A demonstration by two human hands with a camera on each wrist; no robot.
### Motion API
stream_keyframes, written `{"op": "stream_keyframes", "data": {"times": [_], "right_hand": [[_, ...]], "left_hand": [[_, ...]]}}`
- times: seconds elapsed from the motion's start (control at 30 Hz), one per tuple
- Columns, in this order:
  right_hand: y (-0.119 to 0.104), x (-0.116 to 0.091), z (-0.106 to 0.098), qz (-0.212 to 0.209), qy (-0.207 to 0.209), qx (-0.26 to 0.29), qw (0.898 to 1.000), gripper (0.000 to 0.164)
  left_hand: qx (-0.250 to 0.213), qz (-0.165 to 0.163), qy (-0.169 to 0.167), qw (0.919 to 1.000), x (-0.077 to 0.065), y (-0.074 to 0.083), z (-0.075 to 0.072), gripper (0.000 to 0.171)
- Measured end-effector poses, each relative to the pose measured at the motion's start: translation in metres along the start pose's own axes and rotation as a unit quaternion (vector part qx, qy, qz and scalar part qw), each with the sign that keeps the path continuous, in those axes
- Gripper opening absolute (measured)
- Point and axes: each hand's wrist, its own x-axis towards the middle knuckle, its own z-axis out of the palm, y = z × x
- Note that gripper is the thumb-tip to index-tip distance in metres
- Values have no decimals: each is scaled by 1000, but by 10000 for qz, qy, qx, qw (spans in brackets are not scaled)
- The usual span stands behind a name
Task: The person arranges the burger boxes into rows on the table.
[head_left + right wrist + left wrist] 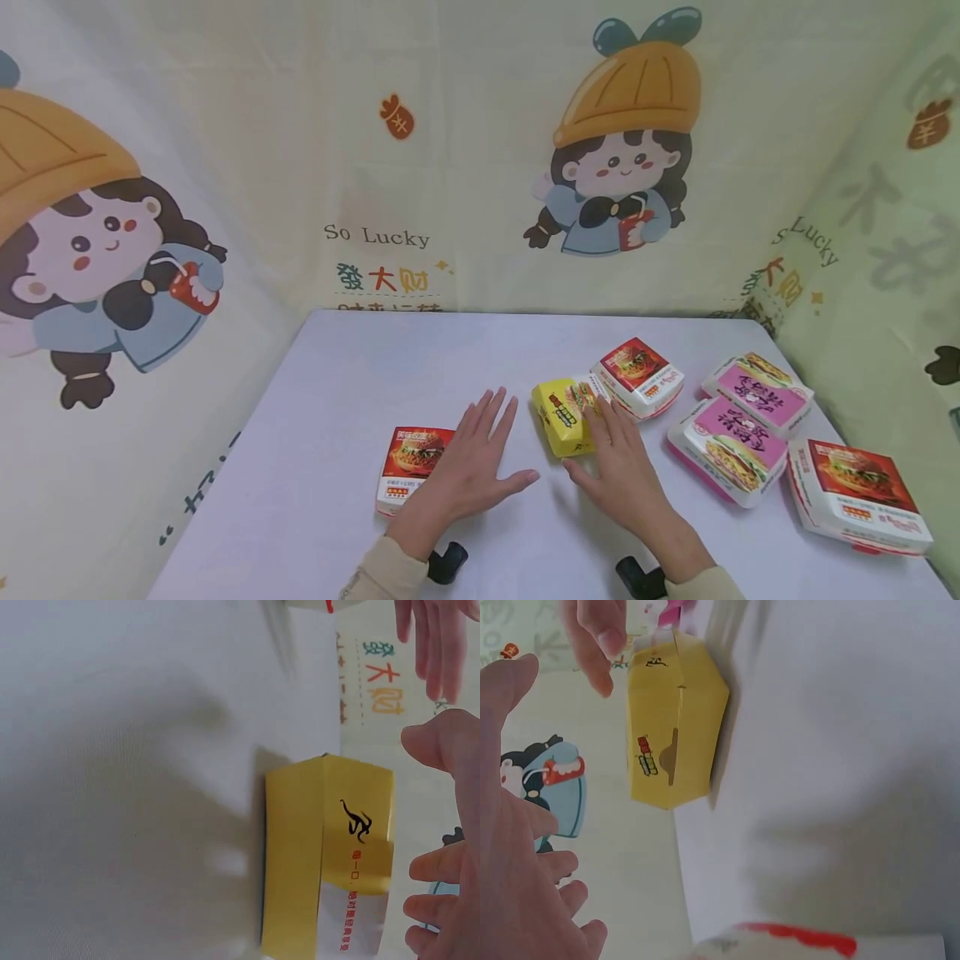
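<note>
A yellow burger box (558, 417) sits near the middle of the table, closed. My right hand (622, 471) is just over its right side, fingers straight and spread, covering part of the lid; in the right wrist view the thumb and fingers appear apart from the box (294, 847). My left hand (472, 467) hovers left of the yellow box, palm down, fingers extended, holding nothing. Beneath the left wrist lies a red-and-white burger box (405, 467), its right part hidden. Another red-and-white box (633, 367) stands behind the yellow one, close to it.
Two pink-and-white burger boxes (727, 450) (765, 392) stand close together on the right. A larger red-and-white box (862, 496) is near the right edge of the white table (337, 383). A cartoon-printed cloth (480, 167) hangs behind and at both sides.
</note>
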Motion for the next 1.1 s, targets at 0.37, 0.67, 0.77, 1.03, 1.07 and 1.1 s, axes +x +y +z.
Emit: {"op": "stream_keyframes", "data": {"times": [0.37,0.67,0.77,1.03,1.07,1.1], "right_hand": [[9,4,4,224,-200,-15,9995,86],[9,3,6,331,-284,76,9990,84],[8,3,6,364,-340,103,9987,84],[6,1,6,284,-336,96,9990,82],[6,1,6,269,-323,91,9991,81],[6,0,6,243,-300,95,9992,81]], "left_hand": [[-200,122,-174,9996,14,14,9,95],[-231,349,-356,9985,25,23,21,93],[-163,482,-412,9979,28,27,26,92],[-126,448,-585,9972,30,32,33,85],[-84,444,-561,9974,30,33,33,84],[-15,451,-532,9976,30,33,34,83]]}}
